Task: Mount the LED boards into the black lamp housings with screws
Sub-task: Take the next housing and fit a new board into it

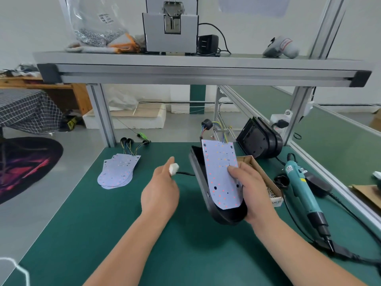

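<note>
Right hand point(253, 193) fingers point(234, 170) clamp LED board point(221, 178) against black housing point(226, 216), left hand point(160, 195) fingers point(168, 164) pinch white plug point(173, 168) beside housing; seat board flat first.

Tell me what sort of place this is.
Most likely a small assembly bench in a workshop: a green work mat, a stack of LED boards, an electric screwdriver and a box of screws.
</note>
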The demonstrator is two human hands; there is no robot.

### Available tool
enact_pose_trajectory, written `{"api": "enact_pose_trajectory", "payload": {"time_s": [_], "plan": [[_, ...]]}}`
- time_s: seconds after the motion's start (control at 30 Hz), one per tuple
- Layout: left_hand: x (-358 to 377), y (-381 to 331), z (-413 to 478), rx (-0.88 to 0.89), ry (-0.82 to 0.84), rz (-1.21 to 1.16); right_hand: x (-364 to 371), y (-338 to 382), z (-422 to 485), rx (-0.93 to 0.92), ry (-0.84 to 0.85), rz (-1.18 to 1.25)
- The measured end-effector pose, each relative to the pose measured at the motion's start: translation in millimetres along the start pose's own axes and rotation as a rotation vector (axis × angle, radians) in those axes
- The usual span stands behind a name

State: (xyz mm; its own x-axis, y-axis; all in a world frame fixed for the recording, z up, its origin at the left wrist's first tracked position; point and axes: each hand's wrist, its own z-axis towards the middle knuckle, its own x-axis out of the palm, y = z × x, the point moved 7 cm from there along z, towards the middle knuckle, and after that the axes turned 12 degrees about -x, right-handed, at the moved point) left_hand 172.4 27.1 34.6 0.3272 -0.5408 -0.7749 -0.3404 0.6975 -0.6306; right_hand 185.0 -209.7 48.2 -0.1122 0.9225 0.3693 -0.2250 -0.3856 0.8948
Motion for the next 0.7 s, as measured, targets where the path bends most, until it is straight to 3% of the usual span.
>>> {"api": "enact_pose_trajectory", "payload": {"time_s": [0.13,0.3,0.33,0.53,0.7], "plan": [[1,-17,-10,0.207,-0.009,-0.107,16,-15,-12,0.104,0.051,-0.003],[20,-29,-28,0.148,0.553,-0.687,27,-23,-19,0.152,0.084,0.063],[19,-30,-29,0.129,0.601,-0.744,28,-23,-20,0.153,0.087,0.074],[25,-32,-36,0.112,0.755,-0.822,19,-22,-15,0.126,0.058,0.037],[25,-30,-31,0.068,0.662,-0.863,11,-17,-9,0.096,0.026,0.024]]}}
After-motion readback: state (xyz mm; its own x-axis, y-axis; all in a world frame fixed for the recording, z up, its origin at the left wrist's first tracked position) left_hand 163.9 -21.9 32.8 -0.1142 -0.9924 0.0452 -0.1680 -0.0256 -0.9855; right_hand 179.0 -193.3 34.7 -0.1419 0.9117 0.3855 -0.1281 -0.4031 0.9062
